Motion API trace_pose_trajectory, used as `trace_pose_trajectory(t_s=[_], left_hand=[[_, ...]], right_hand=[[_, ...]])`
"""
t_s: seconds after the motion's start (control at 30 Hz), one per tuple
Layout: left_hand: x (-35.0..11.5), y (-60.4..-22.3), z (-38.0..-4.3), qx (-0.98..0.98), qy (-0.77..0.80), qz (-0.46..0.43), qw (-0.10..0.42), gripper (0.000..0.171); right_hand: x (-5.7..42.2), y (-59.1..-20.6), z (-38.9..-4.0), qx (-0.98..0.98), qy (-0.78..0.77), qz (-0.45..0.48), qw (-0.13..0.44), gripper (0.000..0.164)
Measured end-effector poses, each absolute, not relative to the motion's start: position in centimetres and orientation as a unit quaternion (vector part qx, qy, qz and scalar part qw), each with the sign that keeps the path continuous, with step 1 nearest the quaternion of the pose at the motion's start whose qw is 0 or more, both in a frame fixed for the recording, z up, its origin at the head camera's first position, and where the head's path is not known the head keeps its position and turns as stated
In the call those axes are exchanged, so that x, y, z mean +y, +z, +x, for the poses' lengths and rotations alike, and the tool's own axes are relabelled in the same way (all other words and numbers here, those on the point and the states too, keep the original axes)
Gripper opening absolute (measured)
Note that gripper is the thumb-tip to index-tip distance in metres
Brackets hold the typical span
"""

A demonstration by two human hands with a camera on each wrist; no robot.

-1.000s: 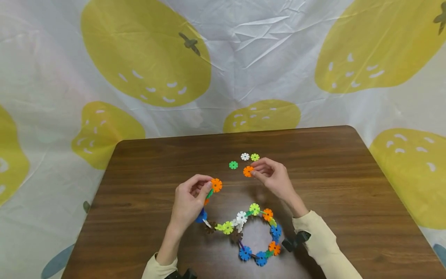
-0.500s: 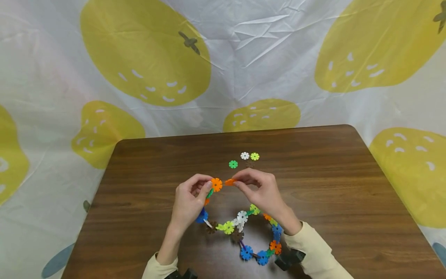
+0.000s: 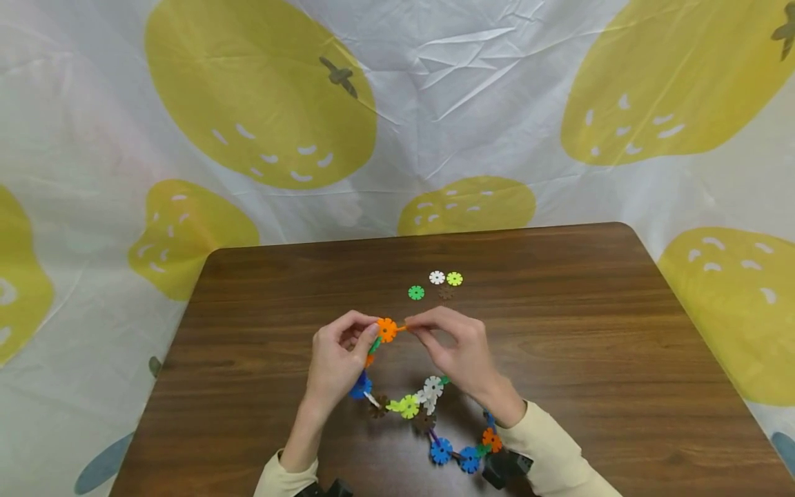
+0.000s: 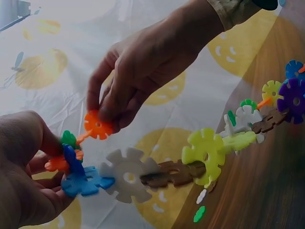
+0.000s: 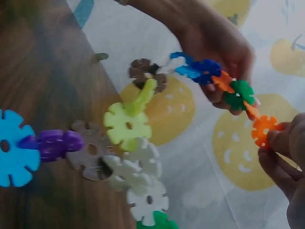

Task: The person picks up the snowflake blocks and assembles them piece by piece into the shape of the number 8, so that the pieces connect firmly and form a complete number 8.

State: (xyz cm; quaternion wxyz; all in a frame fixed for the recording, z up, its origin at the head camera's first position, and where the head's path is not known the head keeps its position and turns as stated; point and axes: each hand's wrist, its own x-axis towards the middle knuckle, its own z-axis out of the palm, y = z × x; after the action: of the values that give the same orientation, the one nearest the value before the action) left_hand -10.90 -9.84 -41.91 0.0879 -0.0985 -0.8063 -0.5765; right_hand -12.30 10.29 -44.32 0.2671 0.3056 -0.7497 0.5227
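My left hand (image 3: 338,355) pinches the upper end of a chain of notched plastic flower discs, with an orange disc (image 3: 387,330) sticking out past its fingertips. Between the thumb and fingers of my right hand (image 3: 456,345) is another orange disc (image 5: 263,131), edge-on in the head view. The two orange discs meet edge to edge at right angles; how deep their slots sit in each other I cannot tell. From the left hand the chain runs down through blue (image 3: 359,386), white, brown and yellow-green discs (image 3: 408,406) to a ring, partly hidden behind the right forearm.
Loose discs lie on the brown table (image 3: 279,290) beyond the hands: green (image 3: 416,293), white (image 3: 437,277), yellow-green (image 3: 455,279) and brown (image 3: 446,293). A fruit-printed cloth (image 3: 404,124) hangs behind the table's far edge.
My right hand has come left and slightly down with its orange disc, turned it edge-on, and brought it against the chain's end disc. The left hand has stayed in place.
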Motion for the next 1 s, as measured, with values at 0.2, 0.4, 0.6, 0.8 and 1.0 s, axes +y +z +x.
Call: trace_pose_trajectory(t_s=[0.2, 0.4, 0.6, 0.8, 1.0], left_hand=[[-9.3, -41.7, -10.5, -0.816, -0.561, -0.077, 0.117, 0.004], [-9.1, -41.9, -10.4, -0.809, -0.571, -0.081, 0.112, 0.003], [-9.6, -41.9, -10.8, -0.805, -0.578, -0.122, 0.060, 0.006], [-10.0, -41.5, -11.0, -0.816, -0.565, -0.124, 0.025, 0.009], [-10.4, -41.8, -10.8, -0.814, -0.572, -0.099, 0.041, 0.009]], right_hand=[[9.5, -45.1, -11.8, -0.738, 0.515, 0.301, 0.316, 0.021], [9.4, -45.3, -12.0, -0.726, 0.526, 0.302, 0.324, 0.021], [9.6, -45.0, -12.3, -0.707, 0.544, 0.319, 0.322, 0.026], [9.1, -45.3, -12.2, -0.708, 0.559, 0.331, 0.278, 0.024], [8.9, -45.2, -12.6, -0.742, 0.550, 0.319, 0.212, 0.037]])
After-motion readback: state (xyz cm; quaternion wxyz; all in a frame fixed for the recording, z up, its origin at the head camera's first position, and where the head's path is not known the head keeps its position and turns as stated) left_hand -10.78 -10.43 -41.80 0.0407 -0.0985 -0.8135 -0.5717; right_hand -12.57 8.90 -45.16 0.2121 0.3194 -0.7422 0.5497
